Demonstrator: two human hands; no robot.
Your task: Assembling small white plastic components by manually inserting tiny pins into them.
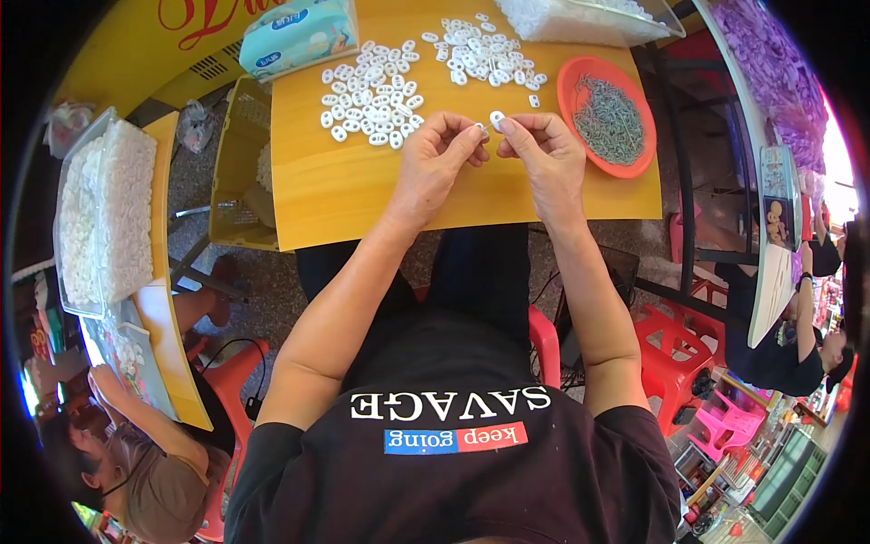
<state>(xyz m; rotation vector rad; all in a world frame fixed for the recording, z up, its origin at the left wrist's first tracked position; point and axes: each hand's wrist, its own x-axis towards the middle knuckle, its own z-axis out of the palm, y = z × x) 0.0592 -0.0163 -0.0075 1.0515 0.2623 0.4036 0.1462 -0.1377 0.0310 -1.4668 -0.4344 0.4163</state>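
Both my hands meet above the near part of the yellow table (344,199). Between the thumb and fingers of my right hand (549,161) is a small white oval piece (497,118) with holes. My left hand (439,163) is closed in a pinch close beside it; a tiny bit of something shows at its fingertips, too small to name. Ahead of my left hand lies a spread pile of similar white two-holed pieces (372,100), and a second pile (485,56) sits farther back. An orange bowl (569,86) of small thin grey metal parts (609,118) stands right of my right hand.
A blue tissue pack (304,38) stands at the table's far left, and a clear bin of white pieces (580,20) at the far right. Left are a yellow crate (237,163) and a side table with another full bin (109,213). Other people sit on both sides.
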